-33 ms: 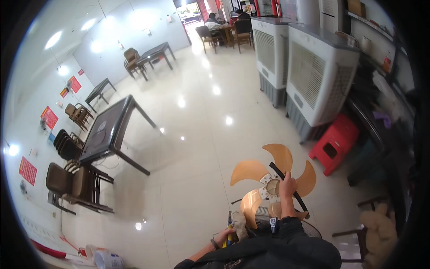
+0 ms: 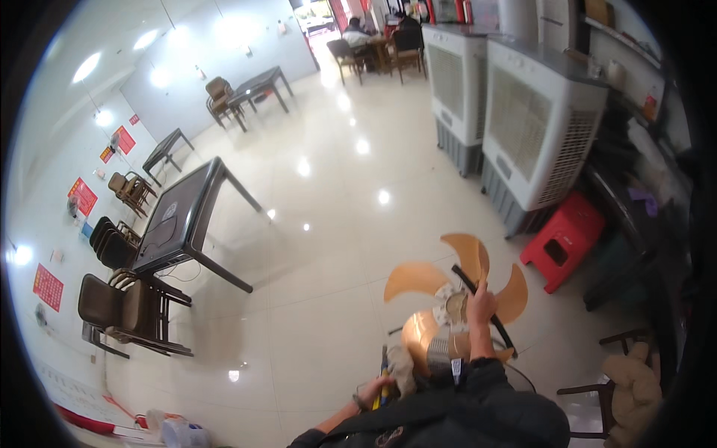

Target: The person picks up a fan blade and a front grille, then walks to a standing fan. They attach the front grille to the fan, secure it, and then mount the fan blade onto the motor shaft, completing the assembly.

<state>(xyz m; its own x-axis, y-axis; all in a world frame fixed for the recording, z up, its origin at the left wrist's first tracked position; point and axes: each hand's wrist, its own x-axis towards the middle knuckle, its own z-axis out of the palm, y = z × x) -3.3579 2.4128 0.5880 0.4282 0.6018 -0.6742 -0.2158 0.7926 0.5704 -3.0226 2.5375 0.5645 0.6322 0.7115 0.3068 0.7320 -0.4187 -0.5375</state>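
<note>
My right hand (image 2: 482,305) is closed round a black bar (image 2: 502,333) that slants across a large fan wheel. This fan wheel (image 2: 418,281) has several curved orange blades round a pale hub (image 2: 454,306). Lower and to the left, my left hand (image 2: 371,391) is closed on a slim yellow-and-black hand tool (image 2: 385,367) whose exact kind I cannot make out. A grey-beige cloth-like thing (image 2: 402,370) is right beside that tool. Part of a wire fan guard (image 2: 438,347) shows behind the lower blades. My sleeves and body hide what lies below.
Two white-and-grey air coolers (image 2: 515,112) stand to the right, with a red plastic stool (image 2: 564,243) near them. A dark table (image 2: 224,179) and stacked chairs (image 2: 134,302) are at left. A chair with a beige cushion (image 2: 631,384) is close on the right.
The view has shifted slightly, and the fan wheel appears a little tilted compared with before. Both hands keep their holds.
</note>
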